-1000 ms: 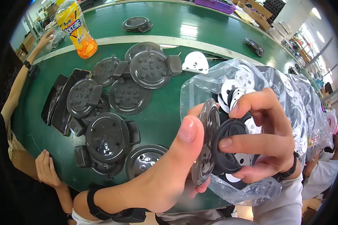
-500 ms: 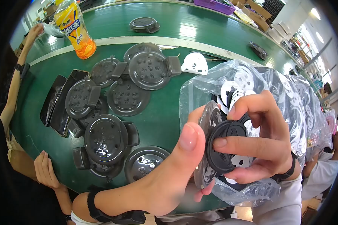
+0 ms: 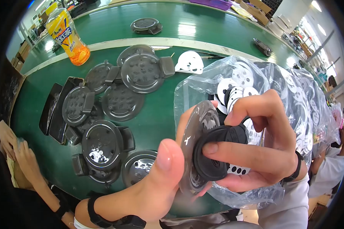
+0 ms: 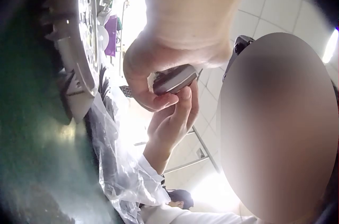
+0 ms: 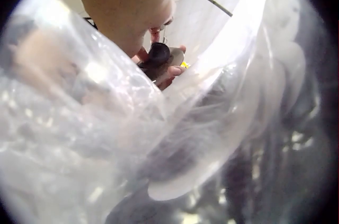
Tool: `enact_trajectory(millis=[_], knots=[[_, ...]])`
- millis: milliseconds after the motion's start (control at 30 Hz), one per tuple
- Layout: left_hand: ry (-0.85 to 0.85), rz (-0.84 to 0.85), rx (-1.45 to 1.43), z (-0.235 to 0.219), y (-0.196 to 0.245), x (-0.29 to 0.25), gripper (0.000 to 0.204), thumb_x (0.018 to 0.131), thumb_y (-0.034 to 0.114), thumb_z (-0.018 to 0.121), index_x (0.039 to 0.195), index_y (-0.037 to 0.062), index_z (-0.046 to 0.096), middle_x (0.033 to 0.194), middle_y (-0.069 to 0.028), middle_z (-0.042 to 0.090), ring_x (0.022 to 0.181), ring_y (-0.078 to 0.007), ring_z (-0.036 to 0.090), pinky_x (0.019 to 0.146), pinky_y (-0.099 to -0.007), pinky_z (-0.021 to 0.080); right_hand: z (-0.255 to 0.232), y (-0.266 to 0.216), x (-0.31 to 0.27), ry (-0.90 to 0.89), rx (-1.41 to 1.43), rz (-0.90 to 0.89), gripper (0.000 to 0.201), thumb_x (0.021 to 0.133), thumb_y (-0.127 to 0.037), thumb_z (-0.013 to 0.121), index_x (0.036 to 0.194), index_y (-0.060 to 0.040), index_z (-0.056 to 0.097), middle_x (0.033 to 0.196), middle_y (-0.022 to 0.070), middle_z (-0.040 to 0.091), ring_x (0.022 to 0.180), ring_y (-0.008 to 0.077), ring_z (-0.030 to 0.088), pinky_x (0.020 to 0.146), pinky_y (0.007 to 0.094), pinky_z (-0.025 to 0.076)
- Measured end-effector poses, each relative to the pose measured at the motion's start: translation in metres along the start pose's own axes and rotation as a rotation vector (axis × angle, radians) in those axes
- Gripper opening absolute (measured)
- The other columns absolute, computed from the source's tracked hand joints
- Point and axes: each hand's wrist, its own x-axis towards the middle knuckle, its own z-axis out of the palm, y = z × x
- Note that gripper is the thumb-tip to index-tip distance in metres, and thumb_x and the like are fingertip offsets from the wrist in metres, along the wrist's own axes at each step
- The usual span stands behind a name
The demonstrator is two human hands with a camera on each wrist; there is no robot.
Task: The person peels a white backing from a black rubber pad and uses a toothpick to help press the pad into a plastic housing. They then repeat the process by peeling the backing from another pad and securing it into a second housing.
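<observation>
In the head view, a round, see-through grey plastic lid (image 3: 191, 133) stands nearly on edge in my left hand (image 3: 153, 191), thumb on the near side and fingers behind. My right hand (image 3: 256, 149) pinches a black round disc (image 3: 212, 162) with a raised part, holding it right against the lid's right face. The left wrist view has the lid (image 4: 175, 80) between both hands, seen edge-on. Through clear plastic, the right wrist view catches the black disc (image 5: 158, 53) small and overlapping the lid.
Several similar grey lids (image 3: 103, 147) with side tabs lie at left on the green table, beside dark trays (image 3: 61, 110). A clear bag (image 3: 183, 87) of white and black discs spreads at right. Behind stand a drink bottle (image 3: 69, 38) and a raised strip. Another person's hands (image 3: 21, 152) are far left.
The lid and disc have shifted left and turned, so more of their faces shows. My right fingers moved left with the disc. At far left, the other person's hands have come together.
</observation>
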Motion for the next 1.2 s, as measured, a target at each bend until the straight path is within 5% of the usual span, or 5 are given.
enact_trajectory(millis=[133,233,300,733,1200], knots=[[-0.087,0.077,-0.124,-0.003,-0.003,0.002,0.111,0.066,0.086,0.007,0.126,-0.0043,0.032,0.106,-0.0205,0.051,0.074,-0.0200,0.057,0.045,-0.0248,0.045,0.000,0.000,0.000,-0.001,0.025,0.030,0.036,0.056,-0.030,0.079,0.088,-0.0173,0.070,0.094,0.0108,0.051,0.073,0.0156,0.042,0.053,0.0220,0.027],[-0.067,0.024,0.354,-0.003,0.001,0.001,0.112,0.066,0.087,0.006,0.126,-0.0041,0.031,0.107,-0.0213,0.050,0.075,-0.0193,0.057,0.047,-0.0244,0.045,0.001,-0.001,0.001,0.017,-0.004,0.012,0.038,0.054,-0.029,0.080,0.088,-0.0189,0.070,0.094,0.0098,0.051,0.073,0.0156,0.043,0.052,0.0221,0.027],[-0.115,0.066,-0.286,-0.013,-0.010,0.001,0.112,0.066,0.086,0.006,0.127,-0.0037,0.031,0.107,-0.0204,0.051,0.076,-0.0189,0.056,0.050,-0.0241,0.045,0.003,-0.001,0.000,0.039,-0.020,0.002,0.039,0.052,-0.029,0.080,0.089,-0.0200,0.070,0.093,0.0093,0.051,0.072,0.0156,0.043,0.052,0.0223,0.027],[0.027,0.064,-0.351,0.001,-0.005,-0.002,0.108,0.068,0.085,0.008,0.128,-0.0009,0.033,0.112,-0.0183,0.051,0.091,-0.0225,0.055,0.066,-0.0295,0.047,0.000,-0.023,0.009,0.044,-0.163,0.116,0.041,0.048,-0.025,0.078,0.088,-0.0217,0.068,0.087,0.0082,0.054,0.067,0.0147,0.047,0.050,0.0247,0.028],[-0.333,0.223,-0.314,-0.022,-0.014,0.005,0.081,0.085,0.065,0.015,0.131,0.0016,0.034,0.129,-0.0156,0.044,0.117,-0.0265,0.045,0.098,-0.0400,0.035,0.001,-0.028,0.005,0.066,-0.330,0.045,0.033,0.051,-0.029,0.072,0.083,-0.0191,0.069,0.085,0.0068,0.056,0.063,0.0147,0.043,0.045,0.0230,0.027]])
